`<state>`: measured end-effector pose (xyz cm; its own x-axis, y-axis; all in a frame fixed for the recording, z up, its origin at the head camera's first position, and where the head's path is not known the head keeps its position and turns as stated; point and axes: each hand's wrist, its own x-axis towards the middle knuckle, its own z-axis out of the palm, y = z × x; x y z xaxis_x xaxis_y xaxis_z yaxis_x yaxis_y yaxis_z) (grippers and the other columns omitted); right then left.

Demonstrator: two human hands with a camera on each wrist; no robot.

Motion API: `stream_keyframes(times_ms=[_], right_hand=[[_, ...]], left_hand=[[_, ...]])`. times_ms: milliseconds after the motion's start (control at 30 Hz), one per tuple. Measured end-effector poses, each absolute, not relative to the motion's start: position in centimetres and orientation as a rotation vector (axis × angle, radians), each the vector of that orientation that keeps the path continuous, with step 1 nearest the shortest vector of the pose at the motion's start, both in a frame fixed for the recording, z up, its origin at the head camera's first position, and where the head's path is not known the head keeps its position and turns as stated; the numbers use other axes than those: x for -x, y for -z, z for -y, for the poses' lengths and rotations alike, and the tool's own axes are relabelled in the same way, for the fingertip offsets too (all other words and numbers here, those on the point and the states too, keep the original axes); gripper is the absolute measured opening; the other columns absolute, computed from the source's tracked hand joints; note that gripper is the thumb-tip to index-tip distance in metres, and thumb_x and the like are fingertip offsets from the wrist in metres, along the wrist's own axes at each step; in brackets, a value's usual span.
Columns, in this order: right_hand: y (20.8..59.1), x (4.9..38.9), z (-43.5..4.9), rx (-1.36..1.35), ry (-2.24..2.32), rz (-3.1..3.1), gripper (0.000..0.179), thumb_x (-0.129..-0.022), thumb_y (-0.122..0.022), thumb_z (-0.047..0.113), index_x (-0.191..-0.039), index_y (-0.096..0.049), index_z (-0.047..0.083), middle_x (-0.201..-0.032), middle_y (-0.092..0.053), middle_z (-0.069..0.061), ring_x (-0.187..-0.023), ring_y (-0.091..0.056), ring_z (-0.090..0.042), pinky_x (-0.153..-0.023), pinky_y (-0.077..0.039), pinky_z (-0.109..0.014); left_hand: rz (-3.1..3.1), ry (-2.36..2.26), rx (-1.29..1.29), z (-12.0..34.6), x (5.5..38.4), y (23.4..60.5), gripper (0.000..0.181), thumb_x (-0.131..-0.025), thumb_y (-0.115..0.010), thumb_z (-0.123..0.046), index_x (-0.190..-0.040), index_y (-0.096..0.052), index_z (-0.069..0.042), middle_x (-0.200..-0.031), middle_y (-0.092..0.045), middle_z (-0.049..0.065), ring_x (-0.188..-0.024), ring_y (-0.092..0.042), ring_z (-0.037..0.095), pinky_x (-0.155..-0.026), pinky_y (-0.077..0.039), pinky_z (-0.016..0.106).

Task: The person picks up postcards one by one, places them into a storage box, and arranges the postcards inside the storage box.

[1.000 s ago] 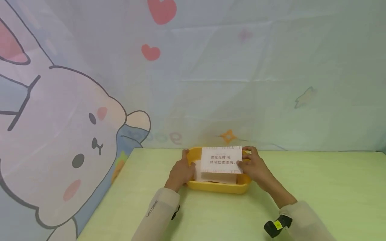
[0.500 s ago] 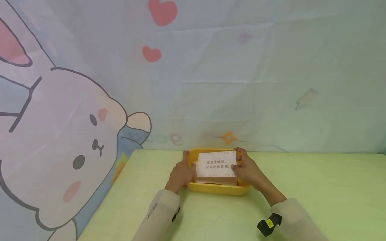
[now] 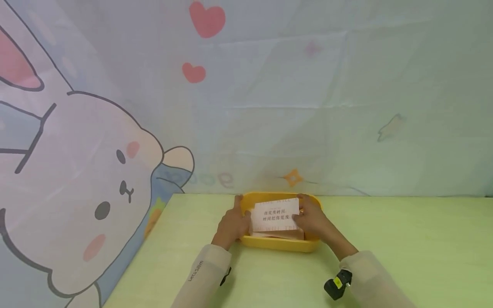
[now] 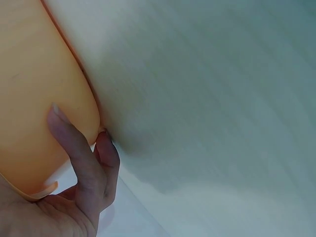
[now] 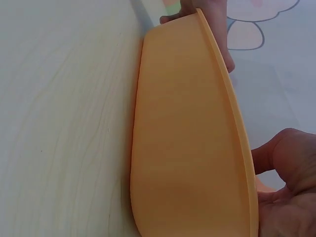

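A yellow plastic basket (image 3: pixel 279 244) sits on the table close to the backdrop. My left hand (image 3: pixel 230 224) grips its left end; in the left wrist view, fingers of that hand (image 4: pixel 86 170) bend around the basket's side (image 4: pixel 42 74). Inside lies a pale flat paper item (image 3: pixel 283 235), mostly covered. Over it, a white card (image 3: pixel 275 222) with printed Chinese lines tilts within the basket, its right edge pinched between thumb and fingers of my right hand (image 3: pixel 313 220). From the right wrist, the basket's outer wall (image 5: pixel 190 123) hides the card, with my right hand (image 5: pixel 291 177) over the rim.
A pale green table (image 3: pixel 404 248) extends to both sides of the basket. Behind it hangs a cloth backdrop (image 3: pixel 269 107) with a printed rabbit (image 3: pixel 92 179) and hearts. A black wrist camera (image 3: pixel 337 284) sits at the right sleeve.
My right hand has brought the printed card left and lower into the basket, over the pale paper item, and its tilt has shifted. The left hand keeps its grip on the basket's end.
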<state>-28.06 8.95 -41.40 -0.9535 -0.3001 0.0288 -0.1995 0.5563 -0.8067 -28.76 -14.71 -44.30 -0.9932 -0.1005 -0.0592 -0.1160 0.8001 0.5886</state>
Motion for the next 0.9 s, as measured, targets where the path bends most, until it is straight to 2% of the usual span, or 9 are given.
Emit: stream_keyframes(times_ms=[33,133,200,267,300,467,633,800,900], right_hand=[[41.5,28.1,-8.9,0.435,1.325,-2.698,0.055,-0.090,-0.057,0.002,-0.139,-0.040,-0.016,-0.138,-0.052,-0.033,-0.111,-0.064,-0.041,-0.090,-0.055,-0.046],[41.7,28.2,-8.8,0.437,1.191,-2.772,0.054,-0.091,-0.058,0.004,-0.139,-0.043,-0.016,-0.145,-0.046,-0.033,-0.122,-0.057,-0.044,-0.105,-0.046,-0.056],[41.7,28.2,-8.7,0.431,1.126,-2.794,0.061,-0.091,-0.059,0.005,-0.143,-0.036,-0.016,-0.143,-0.048,-0.034,-0.122,-0.056,-0.044,-0.108,-0.042,-0.058],[41.7,28.2,-8.5,0.431,1.062,-2.814,0.068,-0.091,-0.059,0.006,-0.147,-0.027,-0.017,-0.139,-0.051,-0.035,-0.115,-0.058,-0.041,-0.106,-0.043,-0.058],[41.7,28.2,-8.5,0.439,1.036,-2.825,0.068,-0.091,-0.060,0.006,-0.146,-0.027,-0.017,-0.138,-0.051,-0.036,-0.113,-0.059,-0.040,-0.105,-0.044,-0.057],[41.8,28.0,-8.1,0.482,0.892,-2.882,0.067,-0.090,-0.064,0.008,-0.142,-0.033,-0.020,-0.134,-0.054,-0.038,-0.110,-0.061,-0.040,-0.103,-0.046,-0.055],[41.8,27.8,-7.7,0.503,0.803,-2.920,0.063,-0.090,-0.066,0.011,-0.138,-0.039,-0.020,-0.125,-0.060,-0.035,-0.100,-0.061,-0.037,-0.100,-0.049,-0.053],[42.1,27.7,-7.4,0.497,0.733,-2.955,0.062,-0.089,-0.069,0.014,-0.136,-0.043,-0.018,-0.123,-0.060,-0.034,-0.104,-0.061,-0.040,-0.098,-0.050,-0.052],[42.1,27.6,-7.3,0.481,0.713,-2.970,0.061,-0.089,-0.069,0.013,-0.135,-0.043,-0.018,-0.119,-0.059,-0.033,-0.099,-0.059,-0.038,-0.093,-0.051,-0.051]], left_hand=[[-2.953,-0.965,0.180,14.7,28.7,44.3,0.056,-0.101,-0.041,-0.030,-0.154,-0.021,-0.025,-0.066,-0.060,0.013,-0.042,-0.055,0.024,-0.041,-0.046,0.035],[-2.968,-0.948,0.177,14.7,28.7,44.4,0.056,-0.101,-0.042,-0.030,-0.153,-0.021,-0.025,-0.065,-0.059,0.013,-0.042,-0.054,0.024,-0.042,-0.044,0.034],[-2.983,-0.937,0.178,14.7,28.7,44.5,0.056,-0.101,-0.043,-0.030,-0.153,-0.022,-0.025,-0.066,-0.058,0.012,-0.043,-0.053,0.024,-0.042,-0.044,0.034],[-2.984,-0.931,0.184,14.7,28.6,44.5,0.057,-0.101,-0.043,-0.030,-0.153,-0.022,-0.025,-0.067,-0.058,0.012,-0.043,-0.054,0.024,-0.043,-0.044,0.034],[-2.983,-0.933,0.188,14.7,28.6,44.5,0.057,-0.101,-0.043,-0.030,-0.153,-0.022,-0.025,-0.067,-0.058,0.012,-0.044,-0.054,0.024,-0.043,-0.044,0.034],[-2.964,-0.944,0.201,14.7,28.6,44.6,0.057,-0.101,-0.043,-0.031,-0.153,-0.021,-0.027,-0.069,-0.058,0.012,-0.043,-0.055,0.024,-0.042,-0.046,0.034],[-2.985,-0.938,0.189,14.7,28.6,44.6,0.056,-0.101,-0.043,-0.031,-0.153,-0.022,-0.026,-0.066,-0.058,0.012,-0.041,-0.054,0.024,-0.040,-0.045,0.034],[-2.992,-0.943,0.176,14.7,28.4,44.4,0.056,-0.101,-0.043,-0.030,-0.153,-0.022,-0.024,-0.067,-0.059,0.013,-0.041,-0.054,0.024,-0.040,-0.045,0.034],[-2.980,-0.943,0.185,14.6,28.5,44.3,0.056,-0.101,-0.042,-0.030,-0.154,-0.022,-0.025,-0.068,-0.059,0.013,-0.042,-0.055,0.024,-0.041,-0.046,0.034]])
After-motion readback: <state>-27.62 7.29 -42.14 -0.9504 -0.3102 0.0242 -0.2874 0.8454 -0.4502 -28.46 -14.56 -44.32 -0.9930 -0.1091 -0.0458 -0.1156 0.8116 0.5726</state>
